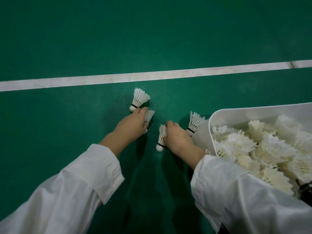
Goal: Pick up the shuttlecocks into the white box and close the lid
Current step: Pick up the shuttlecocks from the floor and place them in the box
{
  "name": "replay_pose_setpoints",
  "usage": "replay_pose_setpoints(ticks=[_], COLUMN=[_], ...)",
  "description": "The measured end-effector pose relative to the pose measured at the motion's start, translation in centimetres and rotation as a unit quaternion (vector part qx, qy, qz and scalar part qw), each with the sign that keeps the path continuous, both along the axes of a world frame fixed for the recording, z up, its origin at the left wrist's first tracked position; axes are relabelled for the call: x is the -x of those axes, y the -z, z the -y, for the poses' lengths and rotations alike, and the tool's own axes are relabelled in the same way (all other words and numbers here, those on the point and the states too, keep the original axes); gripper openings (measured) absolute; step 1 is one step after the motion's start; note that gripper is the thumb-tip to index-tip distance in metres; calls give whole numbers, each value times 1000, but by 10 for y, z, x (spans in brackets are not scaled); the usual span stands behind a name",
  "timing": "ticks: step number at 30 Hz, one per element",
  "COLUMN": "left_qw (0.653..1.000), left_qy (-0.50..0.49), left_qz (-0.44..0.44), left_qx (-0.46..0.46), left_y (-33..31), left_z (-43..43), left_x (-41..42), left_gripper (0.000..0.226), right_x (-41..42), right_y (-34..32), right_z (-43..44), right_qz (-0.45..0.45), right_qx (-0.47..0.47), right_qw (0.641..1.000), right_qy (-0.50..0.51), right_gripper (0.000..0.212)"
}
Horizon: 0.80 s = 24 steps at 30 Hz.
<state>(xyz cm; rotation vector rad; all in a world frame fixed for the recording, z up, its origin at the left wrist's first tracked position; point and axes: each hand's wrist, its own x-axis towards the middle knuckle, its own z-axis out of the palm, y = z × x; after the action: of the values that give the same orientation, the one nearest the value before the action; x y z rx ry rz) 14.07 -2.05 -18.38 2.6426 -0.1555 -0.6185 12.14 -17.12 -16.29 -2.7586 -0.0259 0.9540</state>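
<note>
Both hands [133, 124] [177, 135] curled, each gripping a shuttlecock [149, 118] [162, 137].

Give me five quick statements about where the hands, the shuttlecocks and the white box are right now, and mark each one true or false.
1. The white box is at the person's right and already holds many shuttlecocks. True.
2. The left hand is empty. False: it holds a shuttlecock, and its fingertips reach the cork of another shuttlecock on the floor.
3. The right hand grips a shuttlecock, cork end toward the person. True.
4. The box lid is shut. False: the box is open, its contents showing.
5. The white court line runs between the hands and the person. False: it lies beyond the hands.
</note>
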Motion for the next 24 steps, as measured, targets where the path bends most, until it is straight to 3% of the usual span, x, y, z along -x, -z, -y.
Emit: replay_pose_setpoints(ticks=[4,8,11,14,16,21,24], left_qw=[998,996,991,992,989,977,967], left_qy=[-1,35,80,89,101,119,114], left_qz=[-57,-74,-46,12,66,172,229], left_qx=[3,-38,-94,-89,-85,-37,3], left_y=[4,-6,-31,-77,-113,-190,-212], left_z=[1,-9,-20,-19,-11,41,87], left_x=[14,33,43,47,48,51,56], left_gripper=[27,25,24,19,19,17,15], right_x=[5,10,12,15,19,36,51], right_y=[-3,-28,-66,-118,-152,-209,-202], right_z=[0,0,8,38,67,159,212], right_qz=[6,54,123,144,149,243,320], right_qx=[0,-42,-72,-99,-127,-170,-178], right_qw=[1000,993,965,922,905,916,922], right_qy=[-16,-94,-222,-346,-377,-270,-125], right_gripper=[28,19,14,17,15,24,7])
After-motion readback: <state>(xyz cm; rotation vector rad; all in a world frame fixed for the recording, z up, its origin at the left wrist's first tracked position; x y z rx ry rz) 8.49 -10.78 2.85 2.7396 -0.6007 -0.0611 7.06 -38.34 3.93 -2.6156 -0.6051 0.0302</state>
